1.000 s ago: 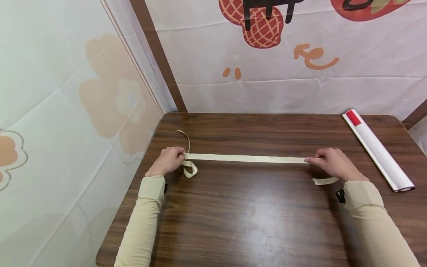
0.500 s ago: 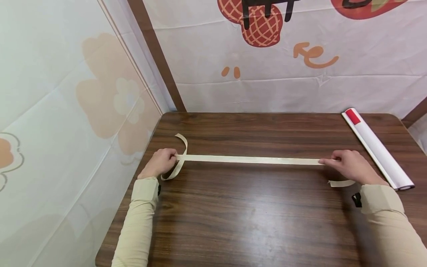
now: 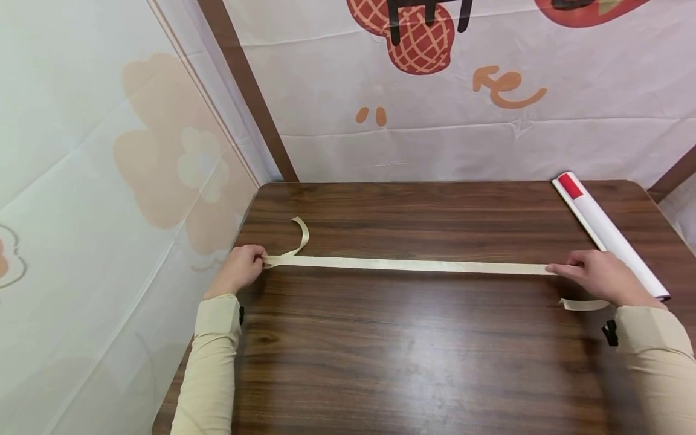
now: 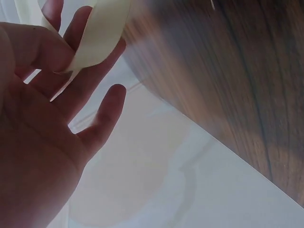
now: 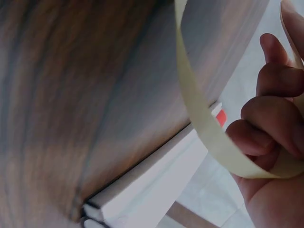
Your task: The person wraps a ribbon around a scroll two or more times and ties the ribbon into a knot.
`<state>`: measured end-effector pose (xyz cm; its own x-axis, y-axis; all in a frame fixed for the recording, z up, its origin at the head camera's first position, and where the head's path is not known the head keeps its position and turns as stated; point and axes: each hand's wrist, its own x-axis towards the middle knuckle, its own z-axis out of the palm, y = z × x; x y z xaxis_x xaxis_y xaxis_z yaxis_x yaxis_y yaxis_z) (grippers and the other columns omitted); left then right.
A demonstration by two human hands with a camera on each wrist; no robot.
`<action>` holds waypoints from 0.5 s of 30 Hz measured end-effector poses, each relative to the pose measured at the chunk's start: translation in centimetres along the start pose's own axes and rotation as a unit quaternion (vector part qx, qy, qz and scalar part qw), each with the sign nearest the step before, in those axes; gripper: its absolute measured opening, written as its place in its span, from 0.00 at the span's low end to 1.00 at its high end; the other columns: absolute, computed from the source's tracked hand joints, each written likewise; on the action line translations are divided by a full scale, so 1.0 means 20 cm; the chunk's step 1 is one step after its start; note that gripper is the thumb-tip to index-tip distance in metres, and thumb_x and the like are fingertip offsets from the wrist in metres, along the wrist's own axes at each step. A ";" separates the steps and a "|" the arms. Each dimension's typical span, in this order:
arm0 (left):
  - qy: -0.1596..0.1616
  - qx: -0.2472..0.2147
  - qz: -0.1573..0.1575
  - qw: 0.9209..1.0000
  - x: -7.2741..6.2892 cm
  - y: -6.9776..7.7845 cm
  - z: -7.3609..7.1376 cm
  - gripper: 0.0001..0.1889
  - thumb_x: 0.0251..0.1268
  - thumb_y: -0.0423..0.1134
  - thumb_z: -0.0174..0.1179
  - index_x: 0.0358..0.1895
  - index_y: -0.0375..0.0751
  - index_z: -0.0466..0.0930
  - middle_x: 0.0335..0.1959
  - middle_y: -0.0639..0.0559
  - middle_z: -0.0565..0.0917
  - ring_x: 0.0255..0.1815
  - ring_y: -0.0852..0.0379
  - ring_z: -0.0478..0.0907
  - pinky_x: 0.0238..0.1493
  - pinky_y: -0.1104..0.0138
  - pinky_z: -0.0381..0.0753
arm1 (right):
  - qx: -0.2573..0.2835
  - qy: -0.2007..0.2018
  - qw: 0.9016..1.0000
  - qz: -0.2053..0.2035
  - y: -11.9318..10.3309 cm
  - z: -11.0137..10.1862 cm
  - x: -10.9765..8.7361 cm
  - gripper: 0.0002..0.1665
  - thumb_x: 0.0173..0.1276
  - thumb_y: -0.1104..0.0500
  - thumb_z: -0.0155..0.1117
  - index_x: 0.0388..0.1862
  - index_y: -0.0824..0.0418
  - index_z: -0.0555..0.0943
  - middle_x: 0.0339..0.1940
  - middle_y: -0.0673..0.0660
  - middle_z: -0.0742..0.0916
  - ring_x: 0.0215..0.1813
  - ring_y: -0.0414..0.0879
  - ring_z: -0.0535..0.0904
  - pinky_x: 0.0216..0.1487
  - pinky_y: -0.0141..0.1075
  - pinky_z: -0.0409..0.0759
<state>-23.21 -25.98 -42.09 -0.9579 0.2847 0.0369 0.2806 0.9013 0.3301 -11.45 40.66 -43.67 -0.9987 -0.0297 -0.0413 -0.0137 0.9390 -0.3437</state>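
Observation:
A cream ribbon (image 3: 402, 264) is stretched taut from side to side above the dark wooden table. My left hand (image 3: 239, 269) pinches it near the table's left edge; in the left wrist view the ribbon (image 4: 102, 35) passes between thumb and fingers, the other fingers loosely spread. A curved loose end lies just right of that hand. On the right, my right hand (image 3: 611, 277) pinches the ribbon between thumb and finger. From it a free tail hangs down, and the right wrist view has this ribbon (image 5: 199, 114) curving under the curled fingers (image 5: 270, 118).
A white roll (image 3: 614, 235) with a red patch lies slantwise at the table's right, close behind my right hand. The wooden table (image 3: 402, 362) meets a printed white wall cloth (image 3: 326, 151) at the back, with another cloth (image 3: 81, 241) along its left.
My hands have moved apart, left hand leftward and right hand rightward, so the stretched ribbon between them is longer. The loose loop by the left hand has shrunk to a short curl.

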 end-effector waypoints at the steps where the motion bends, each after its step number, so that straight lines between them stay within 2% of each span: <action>1: 0.004 -0.002 0.003 1.000 0.00 0.00 0.00 0.12 0.59 0.26 0.46 0.28 0.38 0.81 0.24 0.46 0.80 0.22 0.53 0.69 0.28 0.63 0.67 | -0.002 -0.001 1.000 0.000 0.01 0.00 -0.01 0.25 0.65 0.39 0.62 0.21 0.57 0.78 0.15 0.48 0.77 0.23 0.43 0.69 0.25 0.36 0.65; 5: 0.021 -0.018 0.014 1.000 -0.02 -0.02 -0.01 0.13 0.59 0.25 0.45 0.30 0.35 0.82 0.29 0.42 0.83 0.27 0.50 0.72 0.33 0.61 0.70 | -0.011 -0.001 1.000 0.003 0.05 0.00 -0.02 0.24 0.65 0.39 0.62 0.21 0.56 0.79 0.16 0.48 0.78 0.23 0.43 0.70 0.26 0.37 0.66; 8: 0.023 -0.028 0.011 0.999 -0.02 -0.03 -0.02 0.13 0.60 0.25 0.44 0.32 0.33 0.82 0.32 0.40 0.83 0.29 0.49 0.73 0.34 0.60 0.70 | -0.022 -0.001 1.000 0.010 0.08 -0.01 -0.03 0.25 0.64 0.38 0.62 0.21 0.56 0.80 0.17 0.48 0.80 0.23 0.43 0.71 0.26 0.37 0.67; 15: 0.037 -0.053 0.008 0.998 -0.05 -0.05 -0.05 0.15 0.63 0.25 0.42 0.36 0.31 0.82 0.35 0.36 0.82 0.25 0.51 0.70 0.30 0.63 0.68 | -0.039 -0.013 0.999 0.033 0.14 -0.04 -0.06 0.26 0.64 0.35 0.61 0.23 0.56 0.81 0.17 0.49 0.78 0.24 0.46 0.71 0.24 0.39 0.67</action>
<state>-22.69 -27.54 -41.46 -0.9564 0.2701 0.1109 0.2913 0.8559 0.4273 -10.29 43.69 -43.84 -0.9959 0.0241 -0.0867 0.0464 0.9632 -0.2648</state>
